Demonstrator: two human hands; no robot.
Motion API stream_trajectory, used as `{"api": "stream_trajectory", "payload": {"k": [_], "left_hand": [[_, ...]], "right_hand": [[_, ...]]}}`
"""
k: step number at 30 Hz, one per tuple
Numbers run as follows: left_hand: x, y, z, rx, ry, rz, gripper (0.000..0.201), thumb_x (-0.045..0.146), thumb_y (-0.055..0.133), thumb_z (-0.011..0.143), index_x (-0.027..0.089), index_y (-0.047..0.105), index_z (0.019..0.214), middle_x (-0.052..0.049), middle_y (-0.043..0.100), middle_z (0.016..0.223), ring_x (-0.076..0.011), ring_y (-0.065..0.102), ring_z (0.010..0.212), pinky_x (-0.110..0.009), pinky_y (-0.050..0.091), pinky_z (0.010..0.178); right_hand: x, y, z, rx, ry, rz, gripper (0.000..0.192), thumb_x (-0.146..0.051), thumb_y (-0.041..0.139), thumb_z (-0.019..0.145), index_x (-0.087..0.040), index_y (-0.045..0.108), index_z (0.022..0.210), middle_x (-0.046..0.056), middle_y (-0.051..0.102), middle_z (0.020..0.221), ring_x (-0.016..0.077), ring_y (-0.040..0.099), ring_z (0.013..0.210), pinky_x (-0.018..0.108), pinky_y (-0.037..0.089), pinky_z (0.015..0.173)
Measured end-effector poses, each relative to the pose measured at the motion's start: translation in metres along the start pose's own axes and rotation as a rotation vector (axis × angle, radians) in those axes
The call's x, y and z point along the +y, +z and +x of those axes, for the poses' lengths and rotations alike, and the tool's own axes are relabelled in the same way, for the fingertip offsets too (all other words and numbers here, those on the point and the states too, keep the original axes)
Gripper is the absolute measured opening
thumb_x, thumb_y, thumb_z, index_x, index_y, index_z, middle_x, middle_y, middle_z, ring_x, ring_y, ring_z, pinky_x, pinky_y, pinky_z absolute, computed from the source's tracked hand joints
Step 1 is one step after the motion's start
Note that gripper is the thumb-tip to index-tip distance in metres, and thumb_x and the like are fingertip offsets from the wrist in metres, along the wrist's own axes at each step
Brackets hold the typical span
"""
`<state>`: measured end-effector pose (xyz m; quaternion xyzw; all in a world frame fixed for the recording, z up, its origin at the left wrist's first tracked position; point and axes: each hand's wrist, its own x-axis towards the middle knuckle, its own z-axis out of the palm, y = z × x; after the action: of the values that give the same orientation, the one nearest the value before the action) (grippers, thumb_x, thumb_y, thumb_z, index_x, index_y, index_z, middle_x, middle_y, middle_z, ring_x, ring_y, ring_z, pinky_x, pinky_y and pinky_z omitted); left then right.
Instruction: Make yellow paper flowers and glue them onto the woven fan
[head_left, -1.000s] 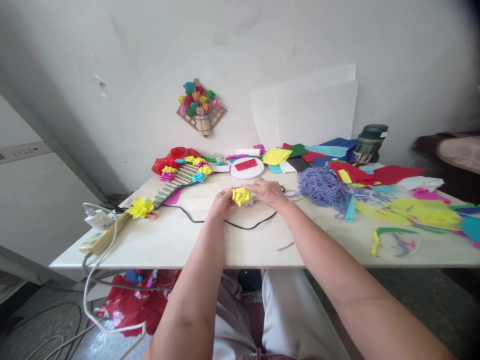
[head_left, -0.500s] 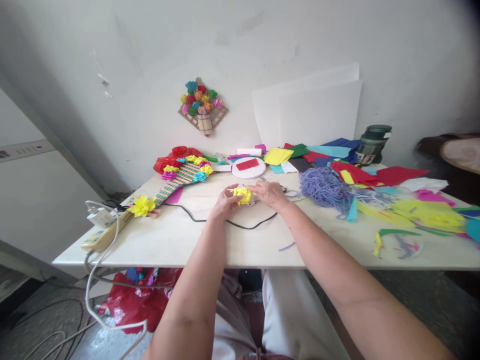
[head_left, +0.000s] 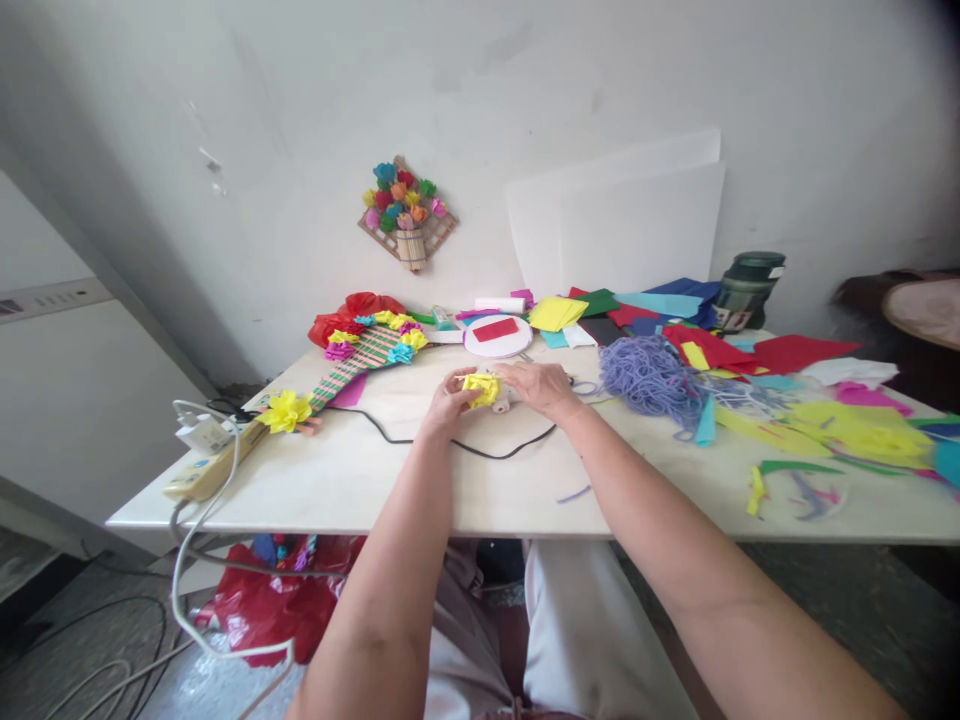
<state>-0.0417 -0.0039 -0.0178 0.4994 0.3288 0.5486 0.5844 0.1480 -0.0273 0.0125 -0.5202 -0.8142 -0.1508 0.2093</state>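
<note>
My left hand grips a crumpled yellow paper flower above the middle of the table, thumb in front of it. From the other side, my right hand has its fingertips closed at the flower's upper right edge. Just below them shows a small whitish object, partly hidden, its kind unclear. Behind the hands lies a white oval disc with a red paper rectangle on it. A black cord curves across the table in front of the hands.
Left stands a striped woven piece trimmed with paper flowers, beside a power strip. To the right are tangled purple yarn, coloured paper sheets and a dark green bottle. The table's front edge is close to me.
The yellow flower has turned a little and shifted slightly left, uncovering more of the whitish object. Both hands stay nearly in place.
</note>
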Motion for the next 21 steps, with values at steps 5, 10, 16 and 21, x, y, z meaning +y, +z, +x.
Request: {"api": "stream_trajectory", "payload": {"k": [5,10,16,21], "left_hand": [[-0.0014,-0.0016,0.0007,0.002,0.020,-0.040,0.044,0.017,0.076,0.050,0.016,0.064,0.092,-0.001,0.066,0.083,-0.0138,0.062,0.073,-0.024,0.046,0.065],[-0.0050,-0.0056,0.0050,0.033,0.040,-0.039,0.042,0.017,0.074,0.051,0.016,0.064,0.092,-0.002,0.065,0.085,-0.0134,0.061,0.073,-0.024,0.045,0.065],[-0.0040,-0.0070,0.0060,0.102,0.062,-0.050,0.040,0.017,0.072,0.052,0.016,0.064,0.091,-0.002,0.066,0.086,-0.0146,0.062,0.075,-0.024,0.046,0.066],[0.0004,-0.0045,0.0022,0.128,0.064,-0.064,0.043,0.017,0.071,0.050,0.017,0.064,0.093,-0.002,0.065,0.086,-0.0156,0.062,0.076,-0.025,0.046,0.066]], "right_hand": [[0.0022,0.0028,0.0005,0.023,0.016,0.012,0.035,-0.034,0.038,0.094,-0.028,0.058,0.122,0.003,0.070,0.108,0.0191,0.064,0.087,0.026,0.035,0.062],[0.0034,0.0043,0.0017,0.014,0.042,-0.005,0.032,-0.037,0.037,0.095,-0.025,0.061,0.112,0.004,0.072,0.096,0.0179,0.065,0.081,0.026,0.031,0.059],[0.0067,0.0070,0.0018,0.064,0.037,0.046,0.028,-0.034,0.040,0.094,-0.022,0.064,0.102,0.003,0.072,0.095,0.0166,0.064,0.081,0.025,0.032,0.061],[0.0104,0.0086,0.0019,0.121,0.025,0.126,0.024,-0.029,0.045,0.091,-0.021,0.067,0.096,0.003,0.071,0.096,0.0160,0.064,0.083,0.024,0.035,0.064]]}}
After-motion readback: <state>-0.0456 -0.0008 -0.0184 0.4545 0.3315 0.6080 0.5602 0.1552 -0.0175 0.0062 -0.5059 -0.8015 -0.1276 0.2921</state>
